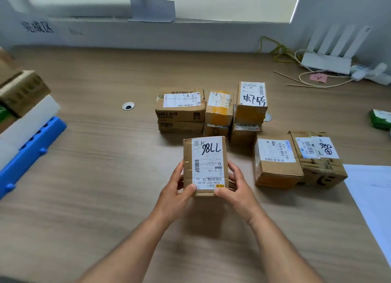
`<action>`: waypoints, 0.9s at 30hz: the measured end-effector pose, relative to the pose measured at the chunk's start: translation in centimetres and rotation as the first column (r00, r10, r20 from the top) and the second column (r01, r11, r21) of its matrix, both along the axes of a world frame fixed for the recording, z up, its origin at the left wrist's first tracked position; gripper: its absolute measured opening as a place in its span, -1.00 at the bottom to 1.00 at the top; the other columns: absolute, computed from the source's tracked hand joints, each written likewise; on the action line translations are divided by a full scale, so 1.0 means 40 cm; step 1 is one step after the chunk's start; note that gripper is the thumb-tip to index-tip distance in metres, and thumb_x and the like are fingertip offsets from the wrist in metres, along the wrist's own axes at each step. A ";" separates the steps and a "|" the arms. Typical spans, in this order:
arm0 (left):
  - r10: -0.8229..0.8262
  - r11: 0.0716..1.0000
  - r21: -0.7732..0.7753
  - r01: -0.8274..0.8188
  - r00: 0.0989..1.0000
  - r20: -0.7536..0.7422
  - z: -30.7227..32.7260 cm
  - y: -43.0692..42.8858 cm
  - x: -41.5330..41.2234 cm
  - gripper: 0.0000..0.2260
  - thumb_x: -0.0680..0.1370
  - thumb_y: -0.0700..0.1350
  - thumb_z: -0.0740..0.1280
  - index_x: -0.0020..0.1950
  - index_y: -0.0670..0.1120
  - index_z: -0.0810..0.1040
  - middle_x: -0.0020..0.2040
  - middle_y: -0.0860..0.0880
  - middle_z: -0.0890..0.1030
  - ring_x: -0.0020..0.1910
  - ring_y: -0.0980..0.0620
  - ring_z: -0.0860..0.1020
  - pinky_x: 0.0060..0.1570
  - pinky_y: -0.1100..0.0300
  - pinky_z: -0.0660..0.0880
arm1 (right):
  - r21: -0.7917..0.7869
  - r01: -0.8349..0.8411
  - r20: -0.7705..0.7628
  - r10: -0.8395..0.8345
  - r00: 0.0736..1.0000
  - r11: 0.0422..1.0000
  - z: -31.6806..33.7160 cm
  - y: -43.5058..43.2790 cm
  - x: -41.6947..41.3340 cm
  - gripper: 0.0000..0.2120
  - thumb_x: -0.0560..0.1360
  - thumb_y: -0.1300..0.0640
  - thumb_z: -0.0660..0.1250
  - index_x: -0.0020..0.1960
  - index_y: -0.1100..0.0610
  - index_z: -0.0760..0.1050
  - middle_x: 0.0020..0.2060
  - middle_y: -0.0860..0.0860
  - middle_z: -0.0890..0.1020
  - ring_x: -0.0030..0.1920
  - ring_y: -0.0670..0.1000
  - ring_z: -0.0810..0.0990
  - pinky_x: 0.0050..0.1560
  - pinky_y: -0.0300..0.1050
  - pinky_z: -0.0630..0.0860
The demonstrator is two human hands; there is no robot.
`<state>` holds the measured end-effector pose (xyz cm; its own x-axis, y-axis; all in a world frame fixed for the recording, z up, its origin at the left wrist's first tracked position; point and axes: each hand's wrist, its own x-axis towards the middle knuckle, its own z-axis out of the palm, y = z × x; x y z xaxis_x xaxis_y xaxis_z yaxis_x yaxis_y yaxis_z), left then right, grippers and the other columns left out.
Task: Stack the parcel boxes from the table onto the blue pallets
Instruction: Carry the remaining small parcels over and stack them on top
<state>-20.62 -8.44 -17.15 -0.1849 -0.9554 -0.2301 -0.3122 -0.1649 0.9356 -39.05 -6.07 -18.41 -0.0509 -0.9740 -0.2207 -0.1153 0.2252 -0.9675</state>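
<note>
Both hands, left hand (176,187) and right hand (237,186), grip box (205,166) by its sides; keep it level, carry left to blue pallet (27,153).

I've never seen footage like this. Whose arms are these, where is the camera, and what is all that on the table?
There is no machine here: a person wears a camera on the head, looking forward and down, so you see their own arms. The left hand and right hand grip a small cardboard parcel by its sides. Behind it, more parcel boxes sit on the wooden table, some stacked. At the left edge a blue pallet bears cartons. A white router sits far right.
</note>
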 end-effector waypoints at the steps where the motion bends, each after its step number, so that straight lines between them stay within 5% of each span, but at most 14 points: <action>1: 0.014 1.000 -0.010 -0.014 1.000 0.006 0.003 0.007 0.018 -0.39 0.56 -0.21 0.30 0.48 0.24 0.16 0.23 0.06 0.56 0.14 0.17 0.55 0.16 0.12 0.52 | -0.008 -0.017 -0.001 0.017 1.000 1.000 0.005 -0.003 0.013 -0.28 0.26 0.10 0.43 0.22 -0.47 0.22 0.21 -0.09 0.55 0.16 -0.07 0.58 0.13 -0.11 0.57; 11: 0.178 0.982 -0.075 -0.173 0.982 0.061 0.082 0.079 0.229 -0.42 0.41 0.22 0.26 0.41 0.40 0.16 0.22 0.11 0.57 0.18 0.15 0.54 0.25 0.00 0.45 | -0.047 -0.184 0.073 0.187 0.980 0.982 0.054 -0.048 0.192 -0.33 0.21 0.06 0.42 0.19 -0.42 0.29 0.10 -0.10 0.62 0.07 -0.12 0.60 -0.10 -0.30 0.53; 15: 0.330 0.940 -0.124 -0.318 0.939 0.092 0.114 0.119 0.318 -0.54 0.47 0.18 0.25 0.30 0.44 0.14 0.29 0.09 0.52 0.20 0.22 0.50 0.27 0.13 0.43 | -0.058 -0.272 0.110 0.277 0.955 0.961 0.081 -0.056 0.282 -0.35 0.20 0.09 0.41 0.20 -0.35 0.34 0.07 -0.05 0.63 -0.04 -0.23 0.61 -0.18 -0.38 0.51; 19: 0.427 0.897 -0.220 -0.384 0.883 0.195 0.145 0.155 0.421 -0.50 0.59 0.05 0.21 0.50 0.20 0.12 0.35 0.06 0.41 0.21 0.22 0.42 0.14 0.34 0.33 | -0.095 -0.324 0.135 0.335 0.933 0.941 0.124 -0.056 0.372 -0.35 0.20 0.15 0.39 0.23 -0.26 0.37 0.03 -0.01 0.65 -0.12 -0.25 0.63 -0.23 -0.39 0.51; 27: 0.557 0.825 -0.384 -0.415 0.709 0.432 0.194 0.221 0.667 -0.41 0.57 0.12 0.21 0.53 0.19 0.02 0.47 0.05 0.28 0.39 0.10 0.31 0.33 -0.04 0.36 | -0.154 -0.383 0.141 0.404 0.904 0.911 0.225 -0.016 0.587 -0.34 0.21 0.18 0.37 0.27 -0.19 0.37 -0.01 0.01 0.66 -0.11 -0.17 0.66 -0.25 -0.38 0.52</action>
<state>6.06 0.41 -9.38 0.3962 -0.9128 0.0992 -0.6865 -0.2227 0.6922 -15.57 -6.72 -9.40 0.3695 -0.9264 -0.0727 -0.0058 0.0759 -0.9971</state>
